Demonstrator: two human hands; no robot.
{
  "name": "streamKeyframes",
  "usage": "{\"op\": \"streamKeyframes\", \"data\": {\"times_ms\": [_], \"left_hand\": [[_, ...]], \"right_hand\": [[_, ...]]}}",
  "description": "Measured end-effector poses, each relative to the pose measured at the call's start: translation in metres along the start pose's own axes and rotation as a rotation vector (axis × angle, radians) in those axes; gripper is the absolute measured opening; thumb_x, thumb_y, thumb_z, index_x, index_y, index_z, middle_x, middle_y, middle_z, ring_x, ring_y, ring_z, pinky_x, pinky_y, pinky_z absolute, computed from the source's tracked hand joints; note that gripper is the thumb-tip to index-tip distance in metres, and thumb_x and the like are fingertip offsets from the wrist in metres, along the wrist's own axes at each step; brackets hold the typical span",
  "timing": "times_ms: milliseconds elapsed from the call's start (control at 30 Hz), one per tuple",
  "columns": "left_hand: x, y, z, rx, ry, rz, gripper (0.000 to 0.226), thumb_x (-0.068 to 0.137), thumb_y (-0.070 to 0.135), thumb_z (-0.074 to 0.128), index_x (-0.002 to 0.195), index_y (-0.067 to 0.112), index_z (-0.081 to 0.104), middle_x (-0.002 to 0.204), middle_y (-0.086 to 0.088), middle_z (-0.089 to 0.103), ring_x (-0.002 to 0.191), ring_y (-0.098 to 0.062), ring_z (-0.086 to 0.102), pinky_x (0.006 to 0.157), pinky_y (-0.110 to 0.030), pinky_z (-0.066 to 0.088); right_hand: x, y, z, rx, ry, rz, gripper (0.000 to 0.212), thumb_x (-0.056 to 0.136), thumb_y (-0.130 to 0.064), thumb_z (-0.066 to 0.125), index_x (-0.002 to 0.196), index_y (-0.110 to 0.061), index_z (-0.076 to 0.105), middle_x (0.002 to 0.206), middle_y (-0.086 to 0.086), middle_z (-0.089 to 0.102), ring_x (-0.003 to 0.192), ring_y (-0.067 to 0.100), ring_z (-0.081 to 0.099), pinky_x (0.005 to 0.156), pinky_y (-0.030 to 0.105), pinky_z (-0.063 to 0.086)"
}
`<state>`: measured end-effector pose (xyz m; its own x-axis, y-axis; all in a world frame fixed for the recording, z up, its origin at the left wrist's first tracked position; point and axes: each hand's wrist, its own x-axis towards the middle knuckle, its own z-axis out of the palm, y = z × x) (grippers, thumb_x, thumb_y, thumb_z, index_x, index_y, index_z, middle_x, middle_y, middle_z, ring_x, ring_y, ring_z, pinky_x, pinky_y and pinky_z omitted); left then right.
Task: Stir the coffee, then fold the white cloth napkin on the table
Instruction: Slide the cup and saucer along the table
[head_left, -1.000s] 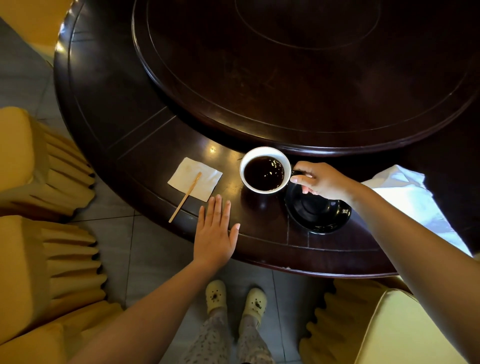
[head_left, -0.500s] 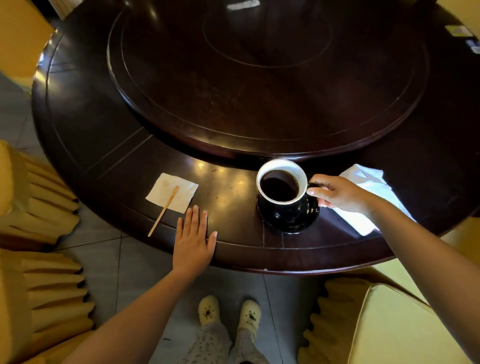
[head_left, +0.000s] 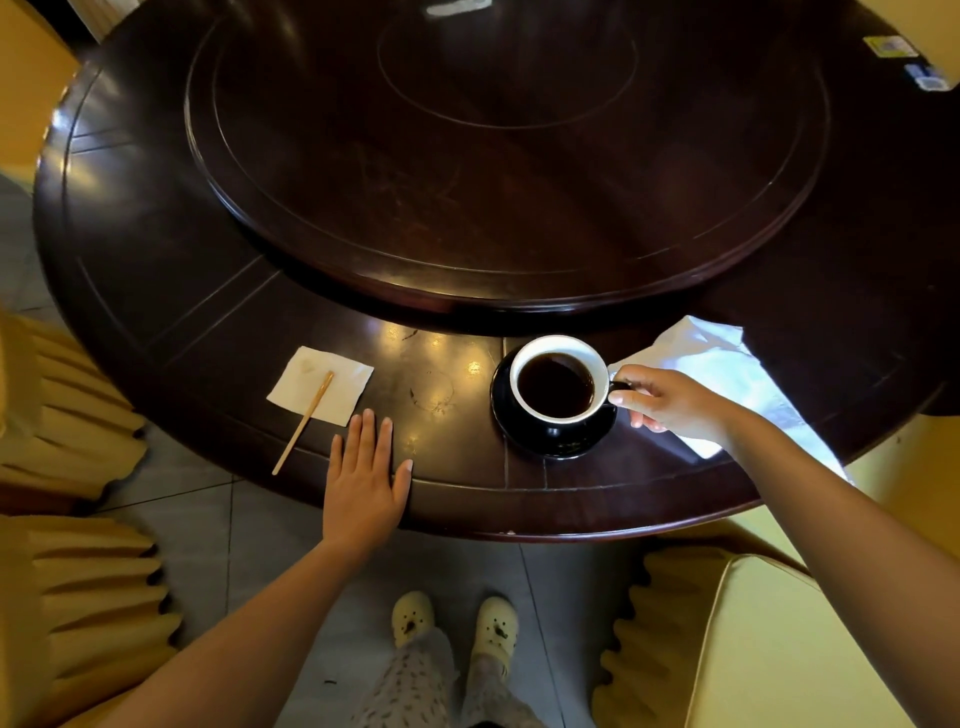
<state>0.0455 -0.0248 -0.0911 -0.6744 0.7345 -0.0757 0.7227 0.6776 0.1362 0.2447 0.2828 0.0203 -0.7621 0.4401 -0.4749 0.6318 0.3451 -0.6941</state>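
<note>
Big round dark wood table (head_left: 156, 270) fills most of the frame, with a raised turntable disc (head_left: 498, 156) sitting in the upper middle. Right of centre, near the table's lower edge, there's a coffee cup (head_left: 559, 378), white inside, dark outside, full of black coffee. It's sitting on a black saucer (head_left: 550, 436).

The right hand (head_left: 670, 400) comes in from the lower right and is pinching the cup's little handle, fingers curled around it. The cup looks level on the saucer, not tipped.

The left hand (head_left: 363, 478) is lying flat and open, palm down, fingers together, right on the table's near edge, lower middle of the frame. It isn't gripping anything.

Just up and left of that hand there's a small paper napkin square (head_left: 322, 384), with a wooden stir stick (head_left: 304, 422) lying diagonally across it, the lower end poking off the napkin toward the table edge. The stick is near the left fingertips but not touching them.

The white cloth napkin (head_left: 727, 374) is at the right, crumpled rather than folded, lying behind the right hand and wrist and running off toward the table's edge.

Yellow pleated chair covers (head_left: 78, 597) show at lower left and lower right, and the person's pale clogs (head_left: 454, 621) are on the tile floor at the bottom.
</note>
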Motion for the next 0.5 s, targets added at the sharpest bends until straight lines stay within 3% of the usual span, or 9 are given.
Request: {"op": "streamKeyframes", "data": {"times_ms": [200, 500], "left_hand": [[0.0, 0.001, 0.0, -0.029, 0.004, -0.006, 0.069, 0.091, 0.05, 0.012, 0.146, 0.009, 0.016, 0.155, -0.012, 0.01, 0.143, -0.021, 0.001, 0.117, -0.042, 0.003], [-0.001, 0.002, -0.002, -0.029, -0.012, -0.014, 0.069, 0.089, 0.051, 0.009, 0.146, 0.012, 0.009, 0.156, -0.01, 0.004, 0.142, -0.018, -0.004, 0.117, -0.039, -0.001]], "right_hand": [[0.005, 0.007, 0.005, 0.057, -0.02, 0.008, 0.022, 0.095, -0.024, 0.05, 0.111, -0.01, 0.056, 0.062, 0.004, 0.055, 0.039, 0.0, 0.042, 0.05, 0.017, 0.037], [0.007, 0.012, 0.007, 0.1, -0.024, 0.001, 0.022, 0.095, -0.022, 0.049, 0.113, -0.01, 0.056, 0.061, 0.006, 0.054, 0.039, 0.001, 0.04, 0.049, 0.019, 0.034]]}}
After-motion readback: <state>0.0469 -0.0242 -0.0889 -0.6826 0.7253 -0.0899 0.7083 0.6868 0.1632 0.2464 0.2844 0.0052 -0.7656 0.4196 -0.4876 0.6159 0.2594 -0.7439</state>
